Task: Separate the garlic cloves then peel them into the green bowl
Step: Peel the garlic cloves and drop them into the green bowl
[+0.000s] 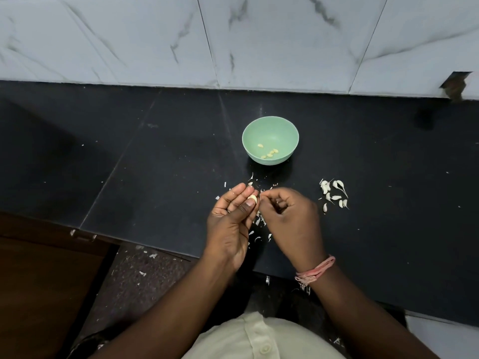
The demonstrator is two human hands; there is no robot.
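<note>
Low in the frame, just above a pale shirt, two forearms reach to the middle of the black table [155, 156]. At centre, the left hand [229, 216] pinches a garlic clove [252, 198] between thumb and fingers, while the right hand [287, 213], fingers curled, picks at its tip, seemingly pulling skin. Above them, the green bowl [292, 145] holds about five peeled cloves [269, 153]. Right of the hands lies a cluster of unpeeled cloves [334, 194], roughly eight, and loose skins [260, 221] lie scattered around the hands. Separation looks finished; peeling seems under halfway.
</note>
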